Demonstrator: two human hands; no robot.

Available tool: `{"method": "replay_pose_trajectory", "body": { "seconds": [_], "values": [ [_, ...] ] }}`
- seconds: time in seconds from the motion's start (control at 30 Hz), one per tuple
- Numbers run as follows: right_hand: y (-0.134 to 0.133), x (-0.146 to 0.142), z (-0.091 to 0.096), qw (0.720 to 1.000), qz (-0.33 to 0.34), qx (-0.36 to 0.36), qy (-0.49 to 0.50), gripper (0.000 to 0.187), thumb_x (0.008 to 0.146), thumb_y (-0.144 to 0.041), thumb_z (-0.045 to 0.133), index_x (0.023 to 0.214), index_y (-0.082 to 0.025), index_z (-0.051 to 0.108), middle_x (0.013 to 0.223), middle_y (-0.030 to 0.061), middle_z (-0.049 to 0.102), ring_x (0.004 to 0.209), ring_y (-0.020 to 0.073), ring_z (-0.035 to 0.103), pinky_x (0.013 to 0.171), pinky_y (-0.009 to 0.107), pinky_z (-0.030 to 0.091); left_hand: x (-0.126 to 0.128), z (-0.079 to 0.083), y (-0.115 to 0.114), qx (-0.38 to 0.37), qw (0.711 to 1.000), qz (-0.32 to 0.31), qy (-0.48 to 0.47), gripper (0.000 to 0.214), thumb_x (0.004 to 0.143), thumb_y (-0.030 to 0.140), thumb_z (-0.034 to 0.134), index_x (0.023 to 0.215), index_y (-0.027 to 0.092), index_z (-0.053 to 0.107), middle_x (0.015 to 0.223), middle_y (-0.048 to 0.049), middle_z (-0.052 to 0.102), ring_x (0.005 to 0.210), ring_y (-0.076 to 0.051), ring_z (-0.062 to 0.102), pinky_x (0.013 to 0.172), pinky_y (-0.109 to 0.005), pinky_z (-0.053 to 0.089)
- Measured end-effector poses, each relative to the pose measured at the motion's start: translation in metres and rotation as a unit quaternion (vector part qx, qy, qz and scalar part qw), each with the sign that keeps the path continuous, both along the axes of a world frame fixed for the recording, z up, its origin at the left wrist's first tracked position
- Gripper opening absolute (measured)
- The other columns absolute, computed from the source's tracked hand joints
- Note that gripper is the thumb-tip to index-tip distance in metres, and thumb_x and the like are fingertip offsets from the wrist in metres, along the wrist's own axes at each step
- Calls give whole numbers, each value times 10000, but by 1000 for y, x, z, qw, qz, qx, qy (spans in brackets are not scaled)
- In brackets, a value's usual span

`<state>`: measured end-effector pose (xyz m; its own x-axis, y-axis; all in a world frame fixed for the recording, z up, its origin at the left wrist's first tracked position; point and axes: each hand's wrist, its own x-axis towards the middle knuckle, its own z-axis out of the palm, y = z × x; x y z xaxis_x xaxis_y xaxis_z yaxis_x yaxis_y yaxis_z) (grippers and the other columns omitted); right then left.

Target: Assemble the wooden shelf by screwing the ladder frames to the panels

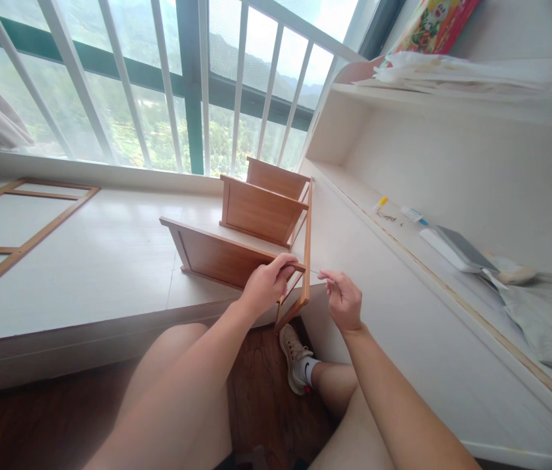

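A brown wooden shelf unit [308,235] lies on its side on the white window ledge, its slatted side frame facing right. Three boards stand out leftward from that frame. My left hand [272,281] is closed around the near board [212,254], close to where it meets the frame. Just right of the frame and apart from it is my right hand [343,299], its fingers pinched together. Whatever small thing may be between those fingertips is too small to make out.
A second wooden frame [55,225] lies flat on the ledge [124,261] at left. On the right shelf are a yellow-tipped item [382,202], small metal pieces [387,216], a grey device [462,248] and a cloth [545,313]. White railings [241,85] stand before the window.
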<state>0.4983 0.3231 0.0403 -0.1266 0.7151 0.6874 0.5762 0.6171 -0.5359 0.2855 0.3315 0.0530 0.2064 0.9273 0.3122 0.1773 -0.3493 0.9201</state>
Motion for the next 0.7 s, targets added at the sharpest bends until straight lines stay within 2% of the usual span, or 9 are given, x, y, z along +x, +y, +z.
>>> {"method": "replay_pose_trajectory", "body": {
  "seconds": [0.13,0.27,0.37,0.53,0.6,0.7],
  "values": [
    [-4,-11,-6,993,-38,-65,86,254,959,-311,404,1041,-203,617,812,27,662,533,97,491,534,249,453,0,1,0,-1,1000,10,12,315,921,383,416,1139,226,580,469,65,489,452,-97,484,532,-172,385],
    [-9,-24,-11,990,-96,-52,87,264,952,-346,429,1044,-192,623,740,8,642,529,95,494,576,243,460,0,1,0,2,1000,11,22,322,925,383,406,1154,228,571,481,63,502,463,-95,491,535,-170,385],
    [-11,-29,-12,984,-111,-68,125,284,965,-361,393,1050,-184,598,734,5,637,506,89,489,549,232,448,0,1,1,1,1000,10,28,320,927,389,404,1151,228,568,490,61,511,472,-93,495,535,-170,385],
    [-1,-20,-14,986,-136,-33,93,307,952,-395,409,1012,-177,618,734,19,623,566,96,512,612,240,454,0,2,0,-8,1000,17,20,317,922,381,410,1145,225,572,484,61,512,465,-96,489,527,-176,386],
    [4,-14,-18,971,-141,-79,179,343,939,-457,407,984,-172,592,702,12,606,523,90,488,536,223,438,0,3,0,-12,1000,22,12,314,919,377,415,1141,227,580,474,62,505,456,-97,481,530,-181,394],
    [0,-8,-35,907,-94,-222,346,385,888,-556,431,892,-180,516,623,-20,571,431,76,436,392,185,366,1,4,-1,-16,1000,23,-2,326,916,378,421,1157,237,589,469,62,502,446,-94,475,524,-183,401]
  ]
}}
